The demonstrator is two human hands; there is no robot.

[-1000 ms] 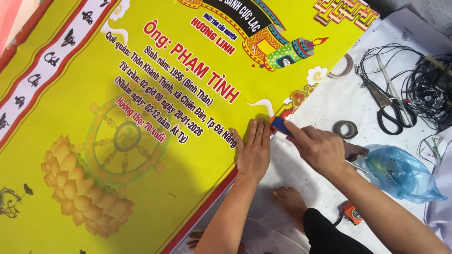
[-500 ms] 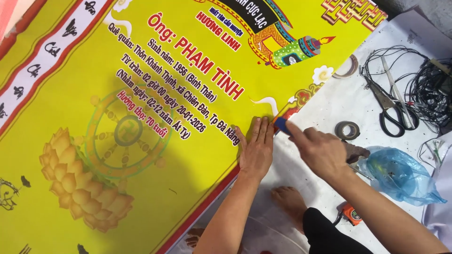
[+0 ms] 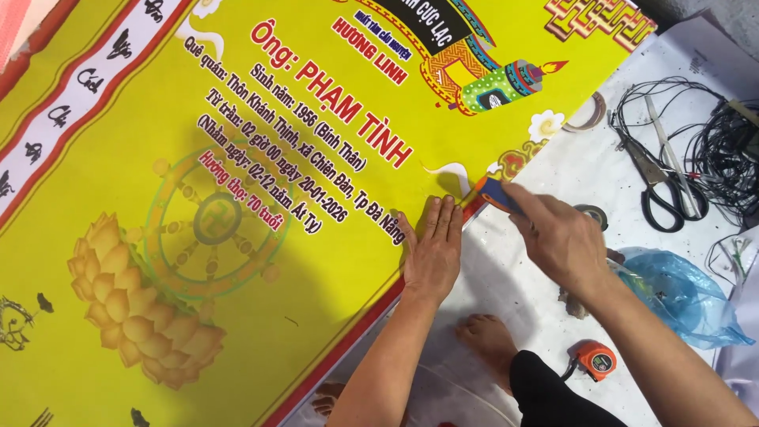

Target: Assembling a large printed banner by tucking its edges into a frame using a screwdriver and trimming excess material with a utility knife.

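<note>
A large yellow printed banner (image 3: 237, 261) with red borders, a lotus and a wheel drawing lies flat over a white sheet. My left hand (image 3: 433, 249) presses flat on the banner's red right edge, fingers together. My right hand (image 3: 557, 237) grips a blue and orange utility knife (image 3: 496, 194), its tip at the banner edge just beyond my left fingertips.
Black-handled scissors (image 3: 662, 198), tangled black wires (image 3: 723, 154), a tape roll (image 3: 591, 215), a blue plastic bag (image 3: 680, 296) and an orange tape measure (image 3: 597, 360) lie on the white sheet (image 3: 514, 285) to the right. My bare foot (image 3: 490, 340) rests below.
The knife and my right hand have slid farther up along the banner's edge; my left hand followed slightly, still pressing flat.
</note>
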